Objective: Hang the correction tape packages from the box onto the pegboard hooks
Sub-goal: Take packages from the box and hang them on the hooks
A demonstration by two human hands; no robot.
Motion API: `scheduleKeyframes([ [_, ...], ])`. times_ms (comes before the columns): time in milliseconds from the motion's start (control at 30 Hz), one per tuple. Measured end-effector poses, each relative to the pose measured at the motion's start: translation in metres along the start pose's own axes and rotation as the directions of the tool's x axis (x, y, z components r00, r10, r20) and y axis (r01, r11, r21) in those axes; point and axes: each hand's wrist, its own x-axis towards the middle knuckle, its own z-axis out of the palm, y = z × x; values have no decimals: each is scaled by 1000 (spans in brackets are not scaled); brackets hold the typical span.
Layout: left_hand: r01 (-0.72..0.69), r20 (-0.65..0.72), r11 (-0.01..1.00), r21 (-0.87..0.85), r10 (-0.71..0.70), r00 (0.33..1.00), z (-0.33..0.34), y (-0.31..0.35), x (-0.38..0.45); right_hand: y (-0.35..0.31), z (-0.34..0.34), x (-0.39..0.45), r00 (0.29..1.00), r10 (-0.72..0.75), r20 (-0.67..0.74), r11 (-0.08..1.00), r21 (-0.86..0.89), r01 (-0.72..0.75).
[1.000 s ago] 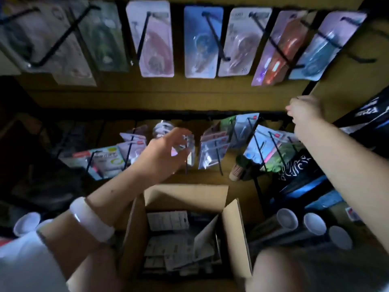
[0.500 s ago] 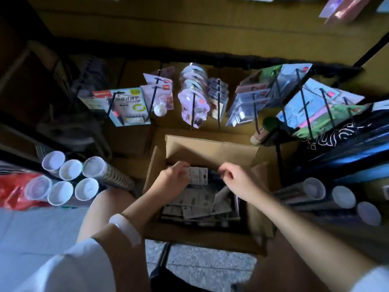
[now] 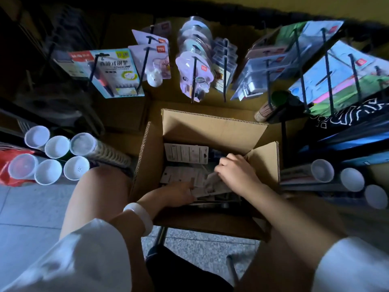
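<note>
— Both hands down in the cardboard box [image 3: 212,127], flaps open, set between the knees.

— And the left hand [image 3: 179,191]?

— Low at the near left of the box, fingers reaching in among the correction tape packages [image 3: 186,153]. Touching the cards, fingertips hidden under them; cannot tell whether gripping or merely pressing. White bangle [image 3: 140,218] on that wrist, white sleeve [image 3: 69,260] behind.

— Right hand [image 3: 235,172]?

— Further in, toward the right flap. Fingers curled down over a tilted package [image 3: 212,184], pinching its upper edge.

— Rest of the packages?

— Lying flat and overlapping in the box, white card backs up, one larger card against the far side. Blurred lower down.

— Above the box?

— Black pegboard hooks [image 3: 193,79] sticking out toward the camera, loaded with blister packs: a blue-carded one [image 3: 113,74] at left, round pale ones [image 3: 192,70] in the middle, clear stacks [image 3: 261,70] at right.

— Around?

— White-capped tubes [image 3: 56,154] clustered at left beside a red bag [image 3: 8,165], three more capped tubes [image 3: 322,170] at right. Grey tiled floor [image 3: 31,207] beneath.
</note>
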Motion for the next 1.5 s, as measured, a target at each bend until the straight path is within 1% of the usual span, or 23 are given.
scheduleKeyframes([
  [67, 16, 112, 1000, 1, -16, 994, 1, -1, 5, -6, 4, 0, 983, -43, -177, 999, -21, 39],
  [133, -8, 203, 997, -74, 23, 979, -2, -2, 7, -13, 7, -2, 956, -77, -282, 997, -37, 70],
  [200, -12, 232, 993, -115, 39, 972, -4, -3, 8, -20, 12, -3, 925, -101, -367, 995, -48, 90],
  [233, -3, 209, 995, -102, 24, 978, -4, -3, 10, -22, 13, -3, 920, -99, -380, 995, -46, 88],
  [300, 25, 65, 999, -23, -23, 998, -3, -4, 14, -27, 15, -3, 925, -78, -371, 997, -23, 75],
  [367, 48, -128, 991, 124, -32, 991, 1, -7, 20, -29, 20, -2, 937, -37, -348, 999, 21, 48],
  [400, 65, -174, 975, 211, -28, 984, 3, -10, 24, -29, 22, -1, 949, -17, -314, 998, 53, 35],
  [467, 91, -187, 916, 392, -18, 982, 6, -12, 33, -27, 31, -2, 975, 1, -222, 994, 108, 24],
  [533, 102, -166, 866, 490, -23, 986, 8, -9, 43, -20, 37, -2, 985, 72, -156, 988, 147, -48],
  [633, 80, -137, 879, 471, -17, 990, 12, -7, 58, -1, 42, -5, 969, 225, -103, 947, 258, -192],
  [667, 56, -117, 887, 458, -2, 993, 14, -9, 60, 5, 44, -6, 969, 232, -84, 937, 287, -200],
  [767, -33, -76, 888, 459, 76, 994, 20, -16, 61, 8, 47, -5, 976, 179, -120, 957, 250, -145],
  [867, -55, -86, 856, 514, 115, 990, 17, -18, 59, -1, 40, -5, 959, 169, -226, 976, 172, -132],
  [933, -61, -88, 816, 574, 136, 987, 16, -16, 59, -3, 33, -7, 943, 172, -284, 980, 145, -135],
  [1033, -50, -117, 748, 662, 168, 979, 14, -16, 56, -6, 31, -11, 920, 137, -366, 989, 101, -107],
  [1100, -3, -161, 696, 718, 171, 972, 11, -17, 55, -12, 30, -12, 920, 127, -372, 988, 130, -83],
  [1133, 33, -201, 693, 720, 163, 966, 10, -18, 55, -16, 30, -11, 927, 118, -355, 986, 155, -67],
  [1200, 107, -311, 732, 673, 148, 939, 7, -18, 54, -20, 33, -12, 958, 84, -275, 980, 197, -29],
  [1267, 179, -443, 794, 581, 123, 888, 3, -21, 57, -24, 39, -12, 982, 33, -184, 975, 220, 8],
  [1333, 243, -534, 868, 432, 29, 845, 1, -23, 57, -27, 41, -10, 993, 40, -111, 983, 185, -19],
  [1433, 283, -529, 910, 303, -86, 844, 1, -21, 56, -28, 37, 1, 987, 150, -60, 982, 122, -142],
  [1467, 270, -510, 943, 194, -138, 849, 1, -23, 60, -28, 38, 7, 986, 167, -22, 978, 128, -163],
  [1500, 242, -452, 970, 23, -206, 868, 0, -24, 63, -27, 41, 11, 985, 167, 31, 977, 132, -170],
])
